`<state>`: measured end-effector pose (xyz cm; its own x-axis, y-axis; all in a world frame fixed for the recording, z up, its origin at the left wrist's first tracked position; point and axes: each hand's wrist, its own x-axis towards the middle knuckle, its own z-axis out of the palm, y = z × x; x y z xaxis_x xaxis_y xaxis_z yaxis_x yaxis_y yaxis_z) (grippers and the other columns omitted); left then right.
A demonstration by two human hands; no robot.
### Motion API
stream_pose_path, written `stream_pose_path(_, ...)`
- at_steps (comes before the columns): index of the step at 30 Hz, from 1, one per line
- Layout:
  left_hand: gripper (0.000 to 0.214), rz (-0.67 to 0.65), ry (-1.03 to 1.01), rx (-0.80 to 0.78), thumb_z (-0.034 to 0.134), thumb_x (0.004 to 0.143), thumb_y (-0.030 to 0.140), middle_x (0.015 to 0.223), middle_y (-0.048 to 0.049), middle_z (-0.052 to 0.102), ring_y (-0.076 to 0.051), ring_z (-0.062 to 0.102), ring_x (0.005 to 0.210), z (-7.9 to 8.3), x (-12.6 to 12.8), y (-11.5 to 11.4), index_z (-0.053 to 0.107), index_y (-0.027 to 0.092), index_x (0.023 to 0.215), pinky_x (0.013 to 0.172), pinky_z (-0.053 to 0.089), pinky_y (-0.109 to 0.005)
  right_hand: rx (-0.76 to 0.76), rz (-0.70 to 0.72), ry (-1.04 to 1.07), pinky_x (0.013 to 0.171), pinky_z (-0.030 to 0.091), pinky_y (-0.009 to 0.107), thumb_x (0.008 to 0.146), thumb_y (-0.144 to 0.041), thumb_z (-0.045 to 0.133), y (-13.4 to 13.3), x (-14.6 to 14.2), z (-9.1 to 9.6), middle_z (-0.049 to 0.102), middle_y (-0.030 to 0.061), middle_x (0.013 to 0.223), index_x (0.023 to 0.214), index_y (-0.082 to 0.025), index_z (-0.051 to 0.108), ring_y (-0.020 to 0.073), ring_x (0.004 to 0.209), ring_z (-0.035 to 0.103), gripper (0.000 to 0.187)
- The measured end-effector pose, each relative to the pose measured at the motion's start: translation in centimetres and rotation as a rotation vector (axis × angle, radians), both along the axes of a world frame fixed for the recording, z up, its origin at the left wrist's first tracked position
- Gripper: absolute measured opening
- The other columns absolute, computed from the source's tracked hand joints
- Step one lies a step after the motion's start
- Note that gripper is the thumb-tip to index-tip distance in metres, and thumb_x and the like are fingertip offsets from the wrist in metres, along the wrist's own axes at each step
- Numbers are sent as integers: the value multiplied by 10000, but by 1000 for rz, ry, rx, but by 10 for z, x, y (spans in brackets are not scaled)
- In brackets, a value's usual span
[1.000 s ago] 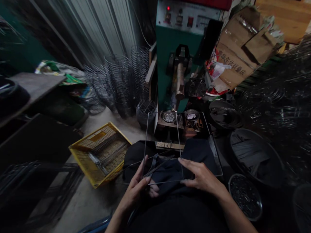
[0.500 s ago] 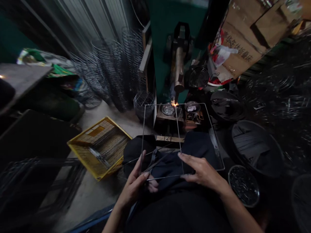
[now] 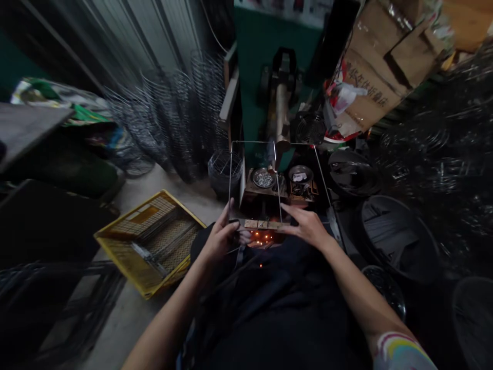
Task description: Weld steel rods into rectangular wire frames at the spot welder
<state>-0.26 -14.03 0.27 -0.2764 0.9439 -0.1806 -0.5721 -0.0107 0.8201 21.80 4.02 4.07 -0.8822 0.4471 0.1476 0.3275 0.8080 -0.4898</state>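
A rectangular thin metal wire frame (image 3: 230,177) is held out in front of me, its far side near the copper-coloured arm (image 3: 283,110) of a green machine. One straight wire (image 3: 279,192) crosses the middle of the frame, passing by the machine's lower tip. My left hand (image 3: 220,239) is closed around the frame's near left corner, thumb on top. With thumb and fingers, my right hand (image 3: 306,226) pinches the near end of the middle wire. Small orange sparks (image 3: 262,237) glow between my hands, above my dark clothing.
A yellow plastic crate (image 3: 165,246) with metal rods stands at left. Stacked wire baskets (image 3: 169,118) are behind it. Bowls of small metal parts (image 3: 264,179) sit under the machine. Round dark tubs (image 3: 398,236) and a cardboard box (image 3: 375,87) are at right.
Both hands and the wire frame have moved forward, away from my body. The bright burst at the machine's tip is gone, and orange specks now appear lower down between my hands.
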Motion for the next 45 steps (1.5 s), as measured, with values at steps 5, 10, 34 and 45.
stream_pose_path(5,977,3,44,117,609,832,175,724,-71,741,-240,724,621,3,-62,79,-64,215,1540,500,542,-260,165,-44,20,959,508,393,789,-481,728,81,-53,16,658,99,1253,1327,-234,578,283,1126,637,610)
stream_pose_path(10,939,16,66,140,584,841,134,725,-60,735,-238,726,629,12,-92,112,-33,221,1543,506,540,-259,165,-18,97,958,498,386,827,-412,706,126,-73,18,687,100,1196,1287,-208,608,271,1087,654,512)
stream_pose_path(34,956,186,29,132,586,848,181,726,-74,746,-241,724,624,14,-75,106,-78,236,1534,512,528,-265,175,-50,174,905,507,368,821,-400,713,141,-91,10,715,93,1114,1179,-204,660,261,1021,675,411)
stream_pose_path(45,950,200,30,149,589,830,183,699,-78,744,-238,722,613,10,-78,116,-40,237,1539,503,517,-251,239,-31,213,840,507,338,826,-445,699,150,-90,6,718,98,1082,1163,-200,659,257,976,680,419)
